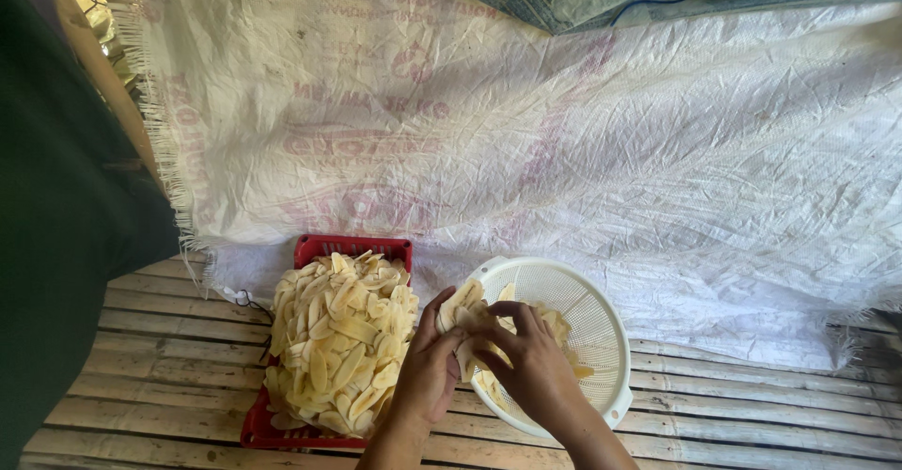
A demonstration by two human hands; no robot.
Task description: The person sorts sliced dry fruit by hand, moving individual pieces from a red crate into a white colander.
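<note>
Both hands meet over the near rim of the white colander, the left hand and right hand with fingers closed together on a bunch of pale banana slices, gathered flat so they stay stacked. Just left, a red crate on the bamboo slat floor is heaped with more slices; beyond lies a white woven sheet.

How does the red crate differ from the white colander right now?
The red crate is rectangular with straight walls; the white colander is round with fine holes. The crate is heaped well above its rim with pale slices; the colander holds far fewer, much of its inside bare. The crate lies untouched, while the left hand and right hand hold a bunch of slices over the colander. Both rest on the slatted floor.
</note>
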